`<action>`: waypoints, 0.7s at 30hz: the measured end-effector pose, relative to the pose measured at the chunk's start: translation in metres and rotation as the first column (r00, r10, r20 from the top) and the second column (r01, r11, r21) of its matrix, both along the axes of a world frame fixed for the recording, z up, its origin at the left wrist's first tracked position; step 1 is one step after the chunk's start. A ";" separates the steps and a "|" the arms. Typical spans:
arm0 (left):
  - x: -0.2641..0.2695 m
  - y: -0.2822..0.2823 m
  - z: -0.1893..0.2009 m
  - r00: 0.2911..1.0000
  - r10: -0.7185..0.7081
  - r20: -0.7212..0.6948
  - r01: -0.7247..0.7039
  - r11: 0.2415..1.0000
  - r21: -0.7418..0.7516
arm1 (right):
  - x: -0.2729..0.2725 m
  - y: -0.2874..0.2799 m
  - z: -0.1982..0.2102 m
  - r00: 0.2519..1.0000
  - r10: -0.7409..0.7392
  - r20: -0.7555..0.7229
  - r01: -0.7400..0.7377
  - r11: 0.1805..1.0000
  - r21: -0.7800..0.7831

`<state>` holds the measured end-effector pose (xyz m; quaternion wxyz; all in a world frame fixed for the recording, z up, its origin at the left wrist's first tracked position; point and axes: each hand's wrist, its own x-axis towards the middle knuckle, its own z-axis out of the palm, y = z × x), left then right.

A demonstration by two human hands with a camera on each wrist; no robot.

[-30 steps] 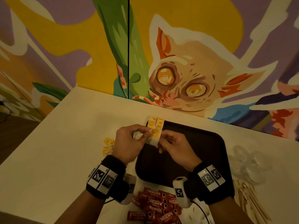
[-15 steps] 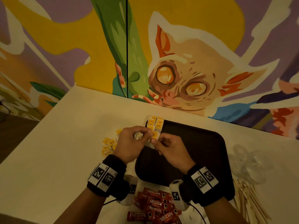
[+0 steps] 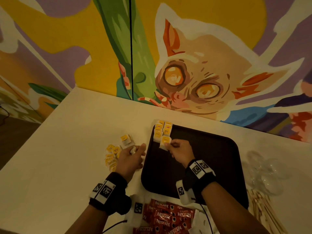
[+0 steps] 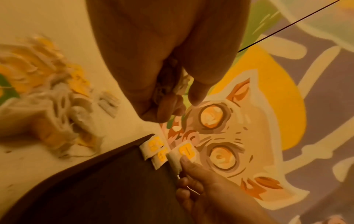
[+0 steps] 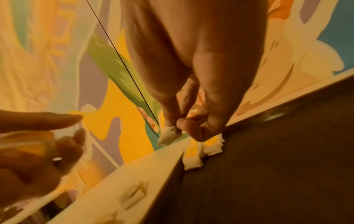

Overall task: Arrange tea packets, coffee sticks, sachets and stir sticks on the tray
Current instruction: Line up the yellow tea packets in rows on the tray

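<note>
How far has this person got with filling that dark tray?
Early days. Done: a few yellow tea packets are lined up in the tray's far left corner. In hand: the right hand pinches one more tea packet beside that row, while the left hand holds something small over the loose tea pile. Left: that pile, the red coffee sticks and the stir sticks, all off the tray.

A tray (image 3: 211, 166) sits on a table (image 3: 59, 149) against a mural wall (image 3: 202, 65). Tea packets (image 3: 163, 130) lie in the tray's far left corner. More tea packets (image 3: 114, 153) lie on the table left of the tray. Coffee sticks (image 3: 167, 217) lie before the tray; stir sticks (image 3: 263, 210) to its right.
</note>
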<state>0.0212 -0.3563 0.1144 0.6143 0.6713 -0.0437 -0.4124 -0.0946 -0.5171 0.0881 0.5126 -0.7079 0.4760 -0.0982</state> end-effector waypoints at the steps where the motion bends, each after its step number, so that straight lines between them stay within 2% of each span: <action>1: 0.000 0.000 -0.003 1.000 -0.007 -0.021 0.007 1.000 0.011 | 0.003 -0.007 -0.008 0.999 -0.011 -0.038 0.010 1.000 -0.016; 8: 0.006 -0.010 -0.010 0.994 -0.032 -0.108 0.033 0.999 0.008 | 0.023 -0.035 -0.035 0.974 -0.038 -0.225 0.037 0.999 -0.007; 16: 0.014 -0.025 -0.018 0.992 -0.066 -0.107 0.071 0.997 0.043 | 0.034 -0.047 -0.043 0.954 -0.053 -0.295 0.071 0.996 0.051; 21: 0.014 -0.028 -0.024 0.991 -0.086 -0.107 0.093 0.994 0.063 | 0.036 -0.049 -0.047 0.963 -0.123 -0.239 0.142 0.988 0.063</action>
